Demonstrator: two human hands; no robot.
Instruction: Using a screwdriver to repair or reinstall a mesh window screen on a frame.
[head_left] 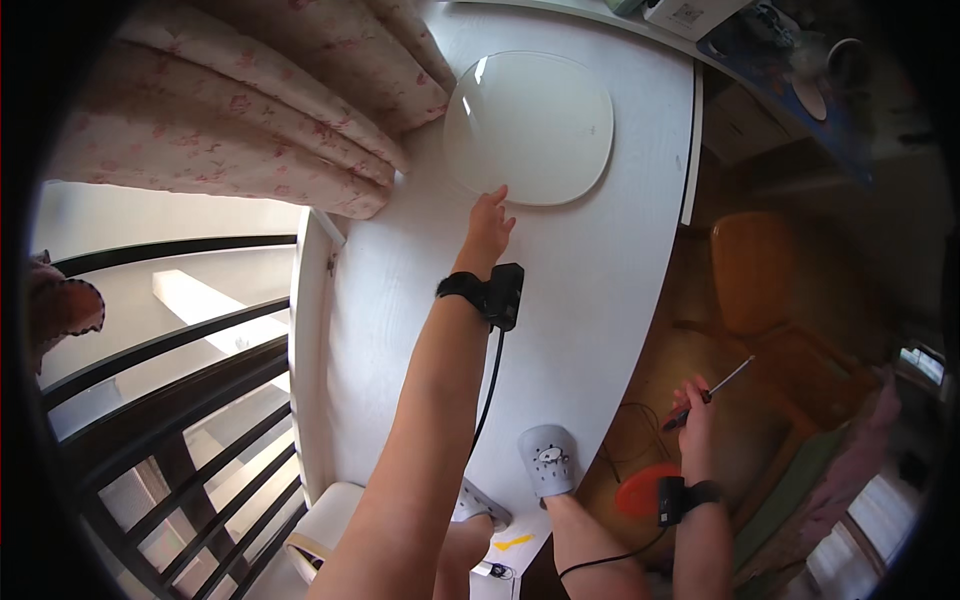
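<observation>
A glossy cream panel with rounded corners (530, 130) lies flat on the white surface. My left hand (488, 225) reaches to its near edge. The index finger is stretched out and the fingers are apart, with nothing held; the fingertip seems to touch the rim. Off to the right, past the edge of the white surface, my right hand (692, 425) is closed around the dark handle of a screwdriver (730, 376). Its thin metal shaft points up and to the right. Each wrist wears a black strap with a small black box and cable.
Pink-flowered curtains (270, 100) hang at the left above a window with black bars (170, 350). My feet, in grey clogs (548, 458), are on the white surface (590, 300). Lower at right are a wooden chair (750, 275) and a round red thing (645, 488).
</observation>
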